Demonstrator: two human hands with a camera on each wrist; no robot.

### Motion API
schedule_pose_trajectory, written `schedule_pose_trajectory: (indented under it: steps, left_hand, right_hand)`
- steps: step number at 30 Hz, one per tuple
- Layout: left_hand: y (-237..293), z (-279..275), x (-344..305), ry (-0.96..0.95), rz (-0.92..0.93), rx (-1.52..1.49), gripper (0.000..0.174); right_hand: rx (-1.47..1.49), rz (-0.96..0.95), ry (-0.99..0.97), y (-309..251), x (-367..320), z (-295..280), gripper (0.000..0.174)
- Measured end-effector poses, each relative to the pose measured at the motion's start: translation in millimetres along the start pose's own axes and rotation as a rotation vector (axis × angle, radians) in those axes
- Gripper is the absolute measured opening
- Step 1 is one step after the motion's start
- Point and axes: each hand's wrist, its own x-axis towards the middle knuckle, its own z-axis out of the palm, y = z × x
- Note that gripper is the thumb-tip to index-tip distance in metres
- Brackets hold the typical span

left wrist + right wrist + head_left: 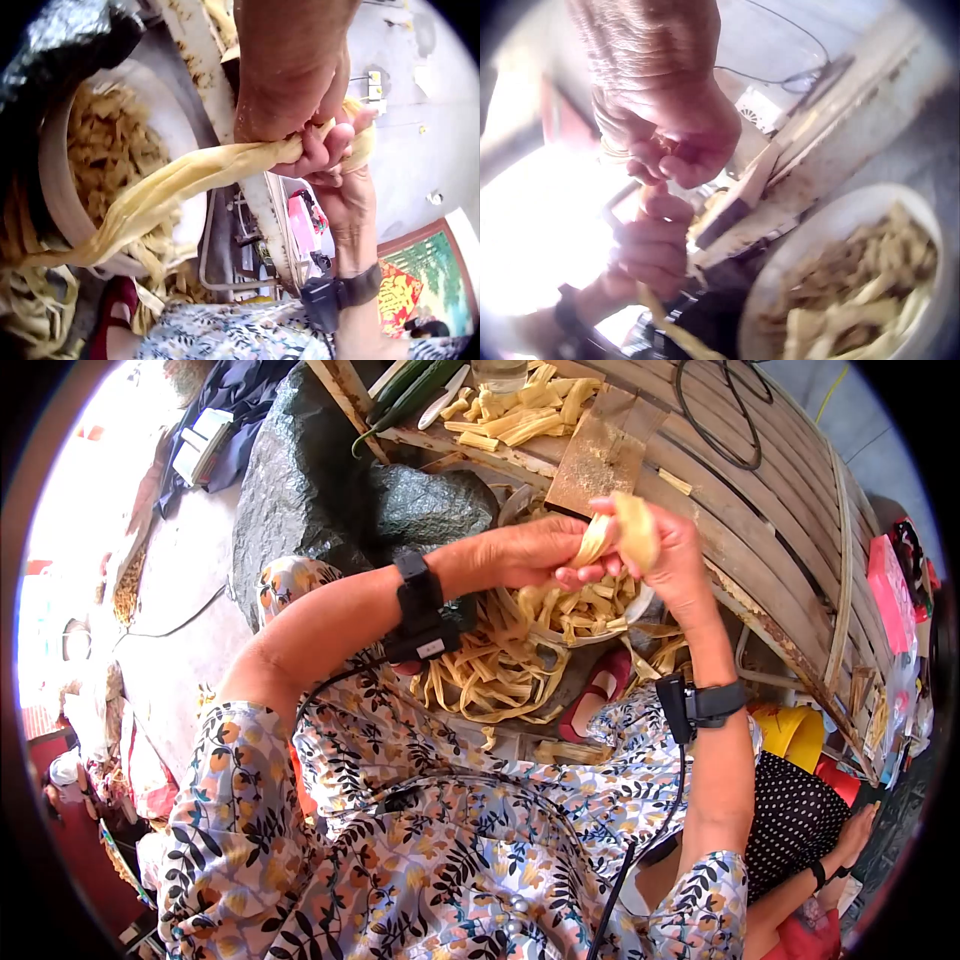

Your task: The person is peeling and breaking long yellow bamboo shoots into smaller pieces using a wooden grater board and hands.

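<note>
Both hands meet in front of the body over a bucket. A long, limp, pale-yellow strip (165,180) is gripped in my left hand (530,552), its tail hanging down across the bucket in the left wrist view. My right hand (678,565) pinches a flat, folded part of the same yellow strip (636,532), close against the left fingers. In the right wrist view the right hand (667,112) is above the left hand (656,247). The white bucket (761,307) below holds many short yellow pieces (847,322).
A slatted wooden table (770,520) with a rusty metal edge carries a wooden board (600,455), a pile of yellow pieces (525,425) and green cucumbers (415,390). More long strips (485,670) lie beside the bucket. Dark plastic sheeting (290,490) stands left; another person's arm (800,890) shows at right.
</note>
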Motion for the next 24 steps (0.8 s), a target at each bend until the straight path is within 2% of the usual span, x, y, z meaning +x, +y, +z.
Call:
schedule_pose_trajectory:
  steps: [2,3,6,9,12,13,16,19,20,22,23,24]
  left_hand:
    - [-12.6,-5.0,4.2,-0.019,-0.037,-0.072,0.036]
    - [-16.1,-6.9,5.1,0.035,-0.093,-0.103,0.037]
    - [-20.1,-7.5,6.6,-0.048,-0.022,-0.168,0.033]
    - [-17.1,6.2,9.0,0.421,0.064,-0.090,0.025]
    - [-0.8,18.2,9.4,0.662,0.265,0.130,0.019]
    - [4.5,23.6,9.1,0.724,0.316,0.243,0.019]
    - [7.8,21.8,1.3,0.672,0.336,0.540,0.024]
    - [7.2,21.8,1.1,0.659,0.384,0.713,0.029]
    - [7.1,22.6,0.0,0.638,0.329,0.833,0.030]
    - [10.7,31.0,-4.2,0.591,0.215,1.070,0.033]
    - [7.8,31.7,-1.5,0.631,0.190,1.078,0.030]
    - [5.2,30.2,-0.1,0.668,0.235,1.198,0.027]
  right_hand:
    - [-0.177,0.044,0.060,8.7,0.7,10.1,0.028]
    - [-0.269,0.072,0.028,6.1,0.7,8.6,0.027]
    - [-0.212,-0.001,0.032,13.0,-0.6,12.4,0.027]
    - [-0.778,-0.564,0.218,20.3,9.8,4.3,0.028]
    - [-0.965,-0.469,0.531,14.2,1.2,10.9,0.029]
    - [-0.862,-0.332,0.543,15.9,0.6,13.7,0.022]
    - [-0.447,0.005,0.294,21.6,5.5,3.2,0.018]
    - [-0.365,0.068,0.233,23.4,4.7,2.9,0.016]
    - [-0.340,0.088,0.224,25.4,4.1,3.9,0.015]
    - [-0.479,0.016,0.311,31.4,2.3,7.7,0.012]
    - [-0.550,-0.020,0.353,34.2,1.7,9.6,0.010]
    - [-0.658,-0.128,0.392,36.4,1.5,12.2,0.009]
